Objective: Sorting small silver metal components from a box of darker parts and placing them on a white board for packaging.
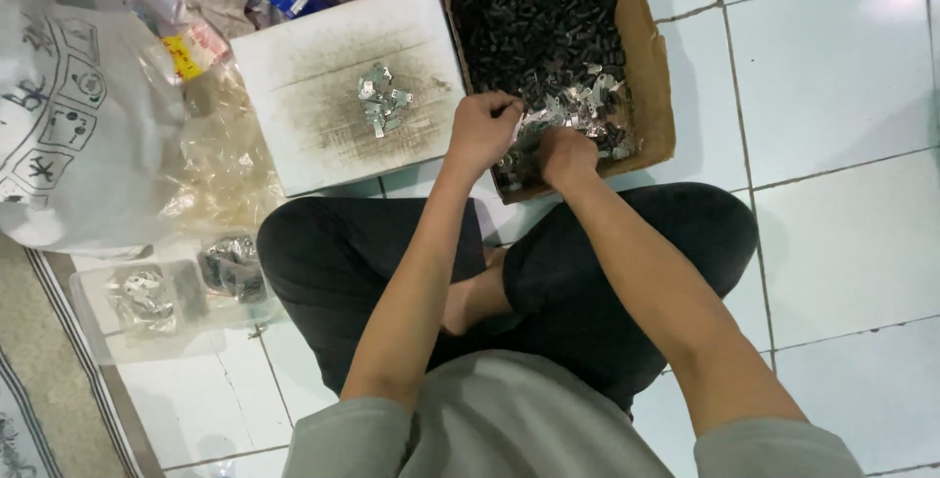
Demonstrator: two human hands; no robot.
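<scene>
Metal clips point(578, 111) in cardboard box point(654, 67): both hands, left point(482, 130), right point(566, 155), curled, picking.

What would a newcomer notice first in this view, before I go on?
Both hands, the left hand and the right hand, dig into the near corner of a cardboard box full of small dark parts mixed with shiny metal pieces. Left of it, a little heap of metal pieces sits on a smudged white board.

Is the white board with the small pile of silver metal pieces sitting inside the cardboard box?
No, the white board lies on the floor beside the brown cardboard box, to its left.
</scene>
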